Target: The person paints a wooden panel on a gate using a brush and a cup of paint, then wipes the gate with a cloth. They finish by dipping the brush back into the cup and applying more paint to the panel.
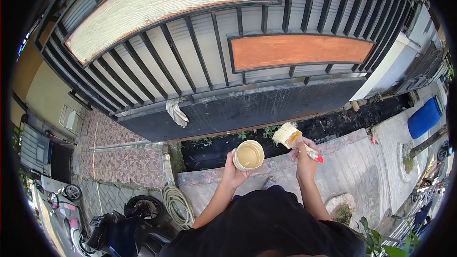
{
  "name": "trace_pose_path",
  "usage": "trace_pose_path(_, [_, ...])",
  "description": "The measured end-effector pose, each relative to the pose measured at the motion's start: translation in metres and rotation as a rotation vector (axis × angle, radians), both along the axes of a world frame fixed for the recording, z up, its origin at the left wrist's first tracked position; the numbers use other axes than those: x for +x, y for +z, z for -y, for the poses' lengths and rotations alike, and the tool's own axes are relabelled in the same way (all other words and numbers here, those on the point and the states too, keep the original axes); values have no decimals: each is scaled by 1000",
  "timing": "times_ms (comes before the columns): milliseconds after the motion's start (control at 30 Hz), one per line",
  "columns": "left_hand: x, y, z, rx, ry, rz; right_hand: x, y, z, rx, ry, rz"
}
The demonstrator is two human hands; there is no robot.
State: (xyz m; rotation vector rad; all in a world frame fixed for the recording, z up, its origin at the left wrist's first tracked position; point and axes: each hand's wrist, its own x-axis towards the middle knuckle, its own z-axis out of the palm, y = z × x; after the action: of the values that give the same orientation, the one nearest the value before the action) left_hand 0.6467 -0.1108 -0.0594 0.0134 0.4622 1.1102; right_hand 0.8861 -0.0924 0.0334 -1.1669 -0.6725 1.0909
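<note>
My left hand [233, 173] is wrapped round a round cup [249, 155] with cream-coloured contents, its open top facing up. To the right, my right hand [304, 152] grips the handle of a wide paintbrush [288, 135], whose pale bristles point up and left; the handle end is red. Cup and brush are apart. Beyond them stands a black metal gate with a cream-coated panel [181, 4] at the top and an orange-brown panel [300, 51] lower right. A pale rag [177, 113] hangs on the gate's lower part.
A dark ditch [209, 154] runs between the gate and the concrete edge before me. A coiled hose [177, 206] and a motorcycle [124, 231] are at lower left. At the right are a blue barrel [423, 118], a trunk and a planting hole [342, 209].
</note>
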Motion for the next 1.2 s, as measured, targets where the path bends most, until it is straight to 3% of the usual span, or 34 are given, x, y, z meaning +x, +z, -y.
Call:
trace_pose_path(67, [21, -4, -13, -35, 13, -9, 20, 4, -9, 7, -12, 9])
trace_pose_path(133, [40, -10, -23, 14, 8, 143, 40, 8, -15, 7, -14, 34])
trace_pose_path(333, [71, -20, -44, 57, -21, 300, 88, 17, -23, 91, 82, -296])
trace_pose_path(600, [84, -10, -33, 14, -11, -61, 85, 41, 24, 166, 83, -400])
trace_pose_path(767, [92, 8, -3, 49, -22, -83, 79, 48, 51, 183, 206, -308])
trace_pose_path(833, [90, 14, 6, 58, -45, -143, 72, 59, 63, 119, 179, -69])
trace_pose_path(867, [89, 18, 11, 72, -76, -205, 67, 65, 69, 114, 184, -71])
trace_pose_path(933, [88, 26, 18, 51, -64, -231, 54, 77, 78, 164, 202, 268])
trace_pose_path(1000, [87, 23, 25, 26, -21, -244, 41, 81, 88, 169, 197, 288])
trace_pose_path(1067, [83, 24, 30, 26, -2, -232, 33, 79, 95, 217, 230, 595])
trace_pose_path(1200, [77, 20, 37, 25, 35, -201, 19, 88, 101, 381, 200, 873])
